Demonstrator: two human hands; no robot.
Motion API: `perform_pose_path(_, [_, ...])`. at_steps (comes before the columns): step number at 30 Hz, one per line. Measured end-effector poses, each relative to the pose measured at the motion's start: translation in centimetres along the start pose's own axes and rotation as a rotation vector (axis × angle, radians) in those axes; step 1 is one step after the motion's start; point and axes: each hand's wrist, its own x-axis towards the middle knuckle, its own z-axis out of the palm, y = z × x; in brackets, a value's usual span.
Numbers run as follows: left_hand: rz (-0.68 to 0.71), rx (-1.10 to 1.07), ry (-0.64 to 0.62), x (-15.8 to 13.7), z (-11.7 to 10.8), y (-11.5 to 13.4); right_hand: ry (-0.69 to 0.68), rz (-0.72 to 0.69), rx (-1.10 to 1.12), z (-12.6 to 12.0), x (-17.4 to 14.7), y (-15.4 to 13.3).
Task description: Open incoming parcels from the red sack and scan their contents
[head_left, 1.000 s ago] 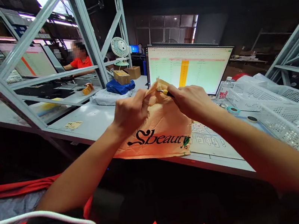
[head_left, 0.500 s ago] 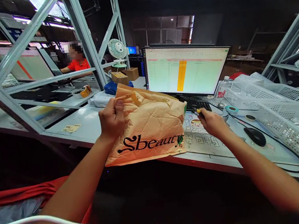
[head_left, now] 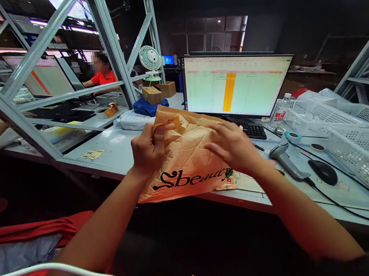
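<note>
At the centre right, a lit monitor [head_left: 242, 84] displays a spreadsheet with an orange column, a black keyboard [head_left: 254, 130] below its screen. Right of centre on the worktop [head_left: 110, 145] lie a grey barcode scanner [head_left: 282, 157], a black mouse [head_left: 323, 172] and a teal roll [head_left: 288, 135]; perforated white plastic baskets [head_left: 364, 165] fill the right edge. At upper centre-left, a clip fan [head_left: 150, 58] stands above cardboard boxes [head_left: 152, 96] and a blue plastic parcel [head_left: 150, 107]. Farther upper left, a person in red [head_left: 105, 78] sits beyond the metal rack [head_left: 109, 42].
</note>
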Motion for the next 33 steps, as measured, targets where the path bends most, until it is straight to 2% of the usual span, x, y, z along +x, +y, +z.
perform_pose_path(3, [0.015, 0.042, -0.003, 0.0, -0.5, -0.1, 0.036, -0.037, -0.030, 2.5, 1.5, -2.7])
perform_pose_path(6, [0.005, 0.112, -0.018, 1.0, -2.5, 0.5, 0.123, -0.038, -0.074, 5.0, 0.6, -3.8])
perform_pose_path(8, [0.084, 0.153, -0.086, 2.0, -3.9, 1.9, 0.135, -0.076, -0.106, 6.3, -0.3, -4.4])
perform_pose_path(10, [0.198, 0.208, -0.266, 3.2, -4.6, 3.5, 0.126, -0.129, -0.128, 7.2, -1.1, -5.1])
perform_pose_path(12, [0.243, 0.270, -0.532, 3.9, -4.1, 4.5, 0.148, -0.174, -0.135, 7.9, -1.5, -5.6])
perform_pose_path(15, [0.162, 0.377, -0.910, 3.7, -1.8, 4.4, 0.174, -0.206, -0.126, 8.8, -2.2, -5.9])
perform_pose_path(17, [0.092, 0.457, -1.027, 3.0, -0.2, 3.6, 0.162, -0.216, -0.107, 9.1, -2.9, -5.9])
perform_pose_path(21, [0.057, 0.560, -0.962, 2.7, 1.1, 0.7, 0.125, -0.283, -0.026, 8.1, -5.2, -6.8])
perform_pose_path(24, [-0.026, 0.693, -0.844, 4.3, 0.6, -3.7, 0.062, -0.346, 0.054, 6.2, -7.8, -7.5])
perform_pose_path(26, [-0.137, 0.791, -0.781, 5.4, 0.0, -6.7, 0.026, -0.341, 0.094, 5.3, -9.5, -7.0])
perform_pose_path(28, [-0.184, 0.807, -0.780, 5.8, -0.2, -8.6, 0.002, -0.284, 0.129, 5.1, -10.8, -5.9])
perform_pose_path(30, [-0.145, 0.757, -0.819, 5.5, -0.1, -8.8, -0.012, -0.216, 0.177, 5.6, -11.6, -4.6])
perform_pose_path(33, [-0.038, 0.725, -0.792, 4.5, 0.5, -6.6, -0.032, -0.128, 0.237, 6.5, -12.2, -3.3])
